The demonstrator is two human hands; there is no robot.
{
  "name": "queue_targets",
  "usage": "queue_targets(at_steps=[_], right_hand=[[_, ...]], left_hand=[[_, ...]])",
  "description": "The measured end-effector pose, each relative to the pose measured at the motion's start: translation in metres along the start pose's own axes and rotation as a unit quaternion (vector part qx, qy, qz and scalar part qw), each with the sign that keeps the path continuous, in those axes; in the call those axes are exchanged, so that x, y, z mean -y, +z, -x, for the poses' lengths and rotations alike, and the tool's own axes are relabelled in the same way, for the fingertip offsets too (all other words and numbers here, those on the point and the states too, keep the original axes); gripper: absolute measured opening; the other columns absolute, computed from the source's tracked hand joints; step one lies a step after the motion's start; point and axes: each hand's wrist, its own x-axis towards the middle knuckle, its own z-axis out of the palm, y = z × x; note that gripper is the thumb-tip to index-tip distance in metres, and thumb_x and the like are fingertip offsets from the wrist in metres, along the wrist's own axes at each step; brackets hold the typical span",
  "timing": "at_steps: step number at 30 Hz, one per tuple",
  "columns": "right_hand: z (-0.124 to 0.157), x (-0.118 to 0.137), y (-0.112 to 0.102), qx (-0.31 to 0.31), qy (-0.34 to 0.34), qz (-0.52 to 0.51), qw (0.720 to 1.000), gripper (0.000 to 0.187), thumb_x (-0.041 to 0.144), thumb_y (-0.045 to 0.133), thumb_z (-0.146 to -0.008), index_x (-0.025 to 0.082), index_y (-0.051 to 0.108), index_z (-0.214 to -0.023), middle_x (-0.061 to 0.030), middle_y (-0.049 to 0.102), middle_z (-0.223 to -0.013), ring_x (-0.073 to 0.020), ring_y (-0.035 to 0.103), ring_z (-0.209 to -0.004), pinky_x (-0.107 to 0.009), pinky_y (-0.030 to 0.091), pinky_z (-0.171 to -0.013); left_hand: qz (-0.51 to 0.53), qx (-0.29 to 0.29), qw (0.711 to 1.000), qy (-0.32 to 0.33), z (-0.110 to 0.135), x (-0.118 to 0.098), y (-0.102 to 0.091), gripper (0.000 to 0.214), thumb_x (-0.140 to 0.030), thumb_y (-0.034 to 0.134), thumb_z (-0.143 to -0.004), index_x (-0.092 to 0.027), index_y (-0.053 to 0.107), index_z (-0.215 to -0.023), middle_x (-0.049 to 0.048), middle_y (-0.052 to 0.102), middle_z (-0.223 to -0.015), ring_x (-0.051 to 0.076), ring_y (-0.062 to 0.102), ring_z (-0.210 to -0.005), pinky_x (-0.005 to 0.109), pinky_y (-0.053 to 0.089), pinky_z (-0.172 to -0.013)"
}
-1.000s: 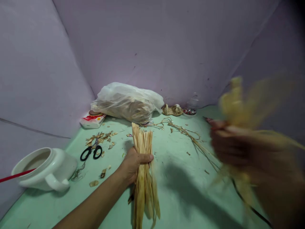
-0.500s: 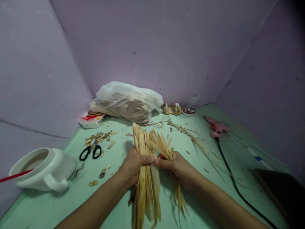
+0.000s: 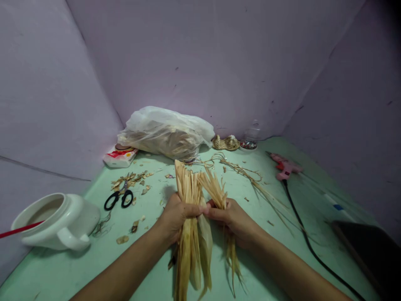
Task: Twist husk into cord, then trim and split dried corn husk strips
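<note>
My left hand (image 3: 178, 215) is closed around a thick bundle of dried corn husks (image 3: 188, 251), long tan strips that stick up above my thumb and hang below the fist. My right hand (image 3: 232, 219) is closed on a smaller bunch of shredded husk strips (image 3: 214, 189), whose frayed tops fan out above the fingers and whose thin ends dangle beneath. Both thumbs meet at the right edge of the larger bundle, near a pale, wide husk (image 3: 205, 244). Whether the right fingertips also pinch this husk cannot be made out.
Black-handled scissors (image 3: 119, 198) and husk scraps (image 3: 133, 179) lie left, near a white ceramic pot (image 3: 67, 223). Behind are a plastic bag (image 3: 166, 131), a small box (image 3: 120, 159), a woven piece (image 3: 226, 143) and a bead dish (image 3: 248, 145). Right: a corded pink glue gun (image 3: 286, 167), a dark flat object (image 3: 366, 251).
The frayed tops of the right-hand bunch have shifted slightly right, away from the larger bundle, and its hanging ends have swung a little left. Both hands keep their grip.
</note>
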Motion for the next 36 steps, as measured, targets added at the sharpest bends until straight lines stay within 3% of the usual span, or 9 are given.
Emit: queue_targets(at_steps=[6,9,13,17,23,25,28,32,36], right_hand=[[0.003,0.003,0.000,0.001,0.033,-0.023,0.999,0.016,0.017,0.060,-0.052,0.016,0.044,-0.053,0.0095,0.028,-0.039,-0.0018,0.019,-0.034,-0.017,0.013,-0.034],[0.002,0.011,-0.009,0.009,0.030,-0.062,0.998,0.012,0.020,0.057,-0.051,0.015,0.046,-0.055,0.0072,0.032,-0.044,-0.0016,0.016,-0.037,-0.018,0.005,-0.035],[0.005,0.040,-0.025,0.033,-0.023,-0.143,0.989,0.011,0.020,0.052,-0.050,0.016,0.042,-0.052,0.0010,0.041,-0.052,-0.0059,0.029,-0.044,-0.019,0.016,-0.038],[0.026,0.078,-0.046,0.037,-0.109,-0.203,0.972,0.016,0.020,0.051,-0.051,0.020,0.036,-0.051,0.0059,0.019,-0.044,-0.0076,0.019,-0.043,-0.022,0.020,-0.040],[0.062,0.110,-0.076,-0.027,-0.239,-0.203,0.949,0.011,0.023,0.057,-0.062,0.021,0.046,-0.061,0.0060,0.023,-0.046,-0.0055,0.017,-0.041,-0.021,0.019,-0.038],[0.061,0.108,-0.075,-0.061,-0.246,-0.164,0.953,0.012,0.025,0.063,-0.061,0.021,0.052,-0.065,0.0069,0.022,-0.045,-0.0043,0.017,-0.039,-0.020,0.018,-0.036],[0.043,0.088,-0.056,-0.094,-0.148,-0.072,0.982,0.024,0.027,0.071,-0.050,0.020,0.055,-0.068,0.0083,0.027,-0.042,-0.0032,0.024,-0.036,-0.018,0.018,-0.034],[0.013,0.043,-0.018,-0.044,0.013,0.043,0.998,0.032,0.031,0.073,-0.050,0.018,0.050,-0.066,0.0112,0.027,-0.038,-0.0005,0.018,-0.030,-0.017,0.006,-0.031],[0.001,0.009,0.001,-0.030,0.045,0.039,0.998,0.035,0.040,0.071,-0.055,0.018,0.045,-0.064,0.0114,0.026,-0.038,-0.0007,0.016,-0.030,-0.018,0.004,-0.031]], left_hand=[[-0.041,-0.028,0.999,-0.014,-0.001,0.001,-0.002,0.025,-0.009,0.066,-0.047,-0.008,0.062,-0.072,0.0028,0.060,-0.055,0.011,0.051,-0.043,0.022,0.041,-0.042],[-0.074,-0.054,0.996,-0.018,-0.001,-0.002,-0.005,0.020,-0.012,0.065,-0.047,-0.010,0.059,-0.066,-0.0001,0.055,-0.048,0.009,0.046,-0.038,0.020,0.036,-0.037],[-0.091,-0.083,0.992,-0.008,-0.002,-0.006,-0.006,0.020,-0.013,0.067,-0.044,-0.010,0.056,-0.061,-0.0006,0.053,-0.047,0.008,0.046,-0.039,0.019,0.034,-0.037],[-0.080,-0.085,0.993,-0.018,-0.001,-0.009,-0.005,0.021,-0.014,0.068,-0.043,-0.011,0.054,-0.058,-0.0014,0.052,-0.044,0.008,0.045,-0.037,0.019,0.035,-0.036],[-0.069,-0.095,0.993,-0.024,-0.001,-0.009,-0.005,0.024,-0.013,0.070,-0.043,-0.013,0.053,-0.059,-0.0028,0.051,-0.043,0.008,0.046,-0.036,0.020,0.037,-0.036],[-0.069,-0.099,0.993,-0.022,-0.002,-0.009,-0.005,0.025,-0.013,0.070,-0.043,-0.013,0.053,-0.061,-0.0028,0.052,-0.044,0.009,0.046,-0.036,0.020,0.037,-0.037],[-0.078,-0.098,0.992,-0.025,-0.003,-0.008,-0.007,0.025,-0.015,0.071,-0.045,-0.012,0.054,-0.063,-0.0013,0.053,-0.045,0.009,0.047,-0.037,0.020,0.037,-0.037],[-0.089,-0.078,0.993,-0.017,-0.003,-0.007,-0.007,0.022,-0.017,0.071,-0.048,-0.010,0.056,-0.062,0.0006,0.055,-0.046,0.008,0.047,-0.038,0.020,0.037,-0.038],[-0.077,-0.056,0.995,0.009,-0.001,-0.005,-0.005,0.025,-0.013,0.070,-0.047,-0.009,0.060,-0.069,0.0005,0.057,-0.052,0.009,0.048,-0.042,0.019,0.038,-0.040]])
